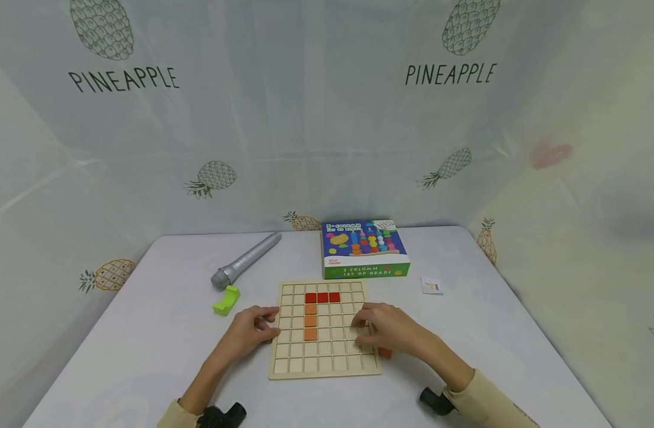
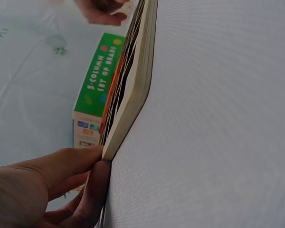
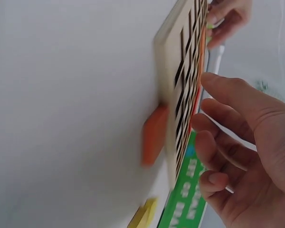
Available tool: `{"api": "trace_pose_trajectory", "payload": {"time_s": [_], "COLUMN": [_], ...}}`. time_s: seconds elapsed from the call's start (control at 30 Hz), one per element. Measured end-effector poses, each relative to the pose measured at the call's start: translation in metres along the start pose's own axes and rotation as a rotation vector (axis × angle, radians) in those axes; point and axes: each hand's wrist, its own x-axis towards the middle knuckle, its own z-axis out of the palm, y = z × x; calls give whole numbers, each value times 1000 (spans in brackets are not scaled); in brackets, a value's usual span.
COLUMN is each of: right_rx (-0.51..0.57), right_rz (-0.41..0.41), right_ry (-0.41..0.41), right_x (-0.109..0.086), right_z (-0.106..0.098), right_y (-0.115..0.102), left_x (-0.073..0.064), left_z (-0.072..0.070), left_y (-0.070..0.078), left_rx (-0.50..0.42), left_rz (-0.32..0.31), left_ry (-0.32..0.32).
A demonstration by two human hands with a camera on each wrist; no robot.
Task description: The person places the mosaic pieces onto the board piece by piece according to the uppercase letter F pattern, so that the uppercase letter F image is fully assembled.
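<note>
A wooden grid board (image 1: 327, 364) lies on the table. Three red tiles (image 1: 322, 298) form a row in its upper part, and orange tiles (image 1: 310, 321) run down below the leftmost red one. My left hand (image 1: 245, 331) pinches the board's left edge between thumb and fingers, as the left wrist view shows up close. Over the board's right side hovers my right hand (image 1: 393, 328), fingers loosely bent and holding nothing. An orange block (image 3: 154, 137) sits by the board's right edge, partly hidden under the right hand in the head view.
Behind the board stands a bead-set box (image 1: 365, 252). To the left lie a silver toy microphone (image 1: 252, 258) and a lime-green curved block (image 1: 227, 301). A small printed card (image 1: 431, 286) is at the right. The right wrist view also catches a yellow piece (image 3: 143, 216).
</note>
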Motion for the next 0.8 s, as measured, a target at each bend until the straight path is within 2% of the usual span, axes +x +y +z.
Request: {"api": "trace_pose_trajectory", "payload": {"time_s": [0.17,0.4,0.6,0.8], "right_rx": [7,22,4,0], "right_rz": [38,29,14,17], "right_ry": [1,-5,2,-3], "right_x": [-21,-42,-50,-49], "right_z": [-3,-3,-1,-1], "right_y": [16,29,31,33], "left_x": [0,0,-1,-1], "left_z": [0,0,0,0], "left_y": [1,2,3,3], "left_rx": [-21,-7,-16,-11], "left_rz": [-4,-16,-12,-1], "left_ry": [-8,2,-1,-1]}}
